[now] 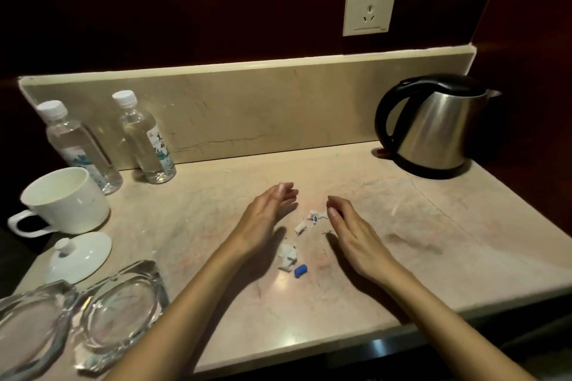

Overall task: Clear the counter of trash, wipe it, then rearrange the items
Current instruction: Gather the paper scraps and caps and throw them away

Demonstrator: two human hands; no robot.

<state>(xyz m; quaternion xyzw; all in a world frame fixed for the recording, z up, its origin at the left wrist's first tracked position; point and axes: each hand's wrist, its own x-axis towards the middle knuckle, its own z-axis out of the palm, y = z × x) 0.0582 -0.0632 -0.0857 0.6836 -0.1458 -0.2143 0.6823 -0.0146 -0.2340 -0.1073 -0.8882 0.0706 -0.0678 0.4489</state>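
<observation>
My left hand (268, 214): open, fingers straight, holding nothing.
My right hand (349, 229): likewise open and empty.
Trash (292, 244): paper scraps and a blue cap lay on the table (402, 226) between my hands.

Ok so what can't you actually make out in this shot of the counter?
- Head view: left glass ashtray cut off by the frame's edge.
- Paper scrap partly under the other ashtray.
- Print on the white scraps between the hands: too small.
- Bottle labels: blurred.
</observation>
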